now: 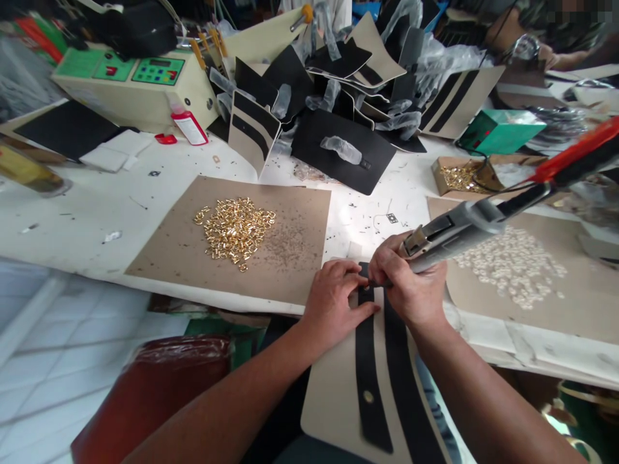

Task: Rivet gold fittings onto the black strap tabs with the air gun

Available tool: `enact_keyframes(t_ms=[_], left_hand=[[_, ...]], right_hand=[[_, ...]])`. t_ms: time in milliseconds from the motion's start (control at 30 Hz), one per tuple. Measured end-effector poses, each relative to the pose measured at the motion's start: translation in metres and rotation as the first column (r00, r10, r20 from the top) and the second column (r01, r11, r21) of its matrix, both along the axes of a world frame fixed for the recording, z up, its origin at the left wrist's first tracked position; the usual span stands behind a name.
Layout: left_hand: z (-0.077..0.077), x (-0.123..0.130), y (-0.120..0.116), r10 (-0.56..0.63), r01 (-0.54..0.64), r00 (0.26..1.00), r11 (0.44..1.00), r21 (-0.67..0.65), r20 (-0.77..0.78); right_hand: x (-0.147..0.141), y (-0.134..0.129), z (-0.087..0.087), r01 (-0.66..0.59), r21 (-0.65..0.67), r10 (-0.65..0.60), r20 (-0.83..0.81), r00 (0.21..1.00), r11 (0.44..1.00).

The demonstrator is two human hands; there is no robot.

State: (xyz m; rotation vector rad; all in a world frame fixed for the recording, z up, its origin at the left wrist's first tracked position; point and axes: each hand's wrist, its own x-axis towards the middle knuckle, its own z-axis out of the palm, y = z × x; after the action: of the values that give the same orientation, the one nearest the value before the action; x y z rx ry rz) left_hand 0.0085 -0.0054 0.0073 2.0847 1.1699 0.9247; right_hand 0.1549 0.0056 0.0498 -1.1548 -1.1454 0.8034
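A beige panel (333, 399) with two black strips lies over my lap, its far end at the table's edge. My left hand (333, 293) grips the far end of the left black strip (370, 361), thumb and fingers closed around a small metal fitting there. A round gold-coloured fitting (368, 397) shows lower on that strip. My right hand (411, 280) is wrapped round a grey electric screwdriver (454, 235), held tilted, its working end down at the strip beside my left fingers. The tip is hidden by my hand.
Gold metal fittings (239, 229) are heaped on brown paper to the left, pale small rings (515, 267) on the right. Behind stand piled panels (343, 148), a cream machine (140, 84), a red-labelled bottle (189, 124), a parts box (461, 179) and a green box (503, 131). Another person's hand (546, 57) is at upper right.
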Motion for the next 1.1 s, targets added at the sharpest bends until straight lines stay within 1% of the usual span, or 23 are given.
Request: enact_keyframes(t_ms=[167,367,533,600,700,800,867,1000,1067,1100], left_hand=[[-0.001,0.0,0.0,-0.011,0.011,1.0,1.0,-0.002,-0.016],[-0.003,0.0,0.0,-0.014,0.014,1.0,1.0,-0.001,-0.023],[-0.004,0.0,-0.001,-0.014,0.012,1.0,0.999,-0.046,-0.026],[-0.005,0.001,-0.001,-0.001,-0.001,1.0,0.999,-0.053,-0.031],[-0.006,0.001,0.0,0.007,-0.009,0.999,0.999,-0.043,-0.039],[-0.007,0.001,0.0,0.009,-0.01,0.999,1.0,-0.008,-0.038],[-0.007,0.0,-0.001,0.019,-0.018,0.999,1.0,0.024,-0.046],[-0.005,0.0,-0.001,0.014,-0.011,0.998,0.999,0.052,-0.068],[-0.004,0.0,-0.002,0.013,-0.01,0.998,0.999,0.052,-0.06],[-0.003,0.0,-0.002,0.015,-0.012,0.998,0.998,0.054,-0.055]], right_hand=[[0.002,0.003,0.002,-0.115,-0.016,0.116,0.005,0.993,0.993],[0.003,0.005,0.003,-0.194,-0.008,0.194,0.025,0.981,0.981],[-0.001,0.005,0.005,-0.285,0.014,0.284,0.055,0.957,0.958],[-0.002,0.006,0.005,-0.314,-0.001,0.313,0.083,0.946,0.949],[-0.002,0.007,0.003,-0.271,-0.048,0.275,0.133,0.952,0.961],[-0.004,0.007,0.004,-0.21,-0.056,0.216,0.136,0.967,0.976],[-0.006,0.006,0.007,-0.222,-0.054,0.227,0.128,0.966,0.974],[-0.007,0.004,0.015,-0.274,-0.074,0.278,0.062,0.959,0.959],[-0.001,0.002,0.022,-0.243,-0.049,0.244,0.008,0.97,0.969],[0.005,0.0,0.026,-0.205,-0.021,0.205,-0.012,0.979,0.978]])
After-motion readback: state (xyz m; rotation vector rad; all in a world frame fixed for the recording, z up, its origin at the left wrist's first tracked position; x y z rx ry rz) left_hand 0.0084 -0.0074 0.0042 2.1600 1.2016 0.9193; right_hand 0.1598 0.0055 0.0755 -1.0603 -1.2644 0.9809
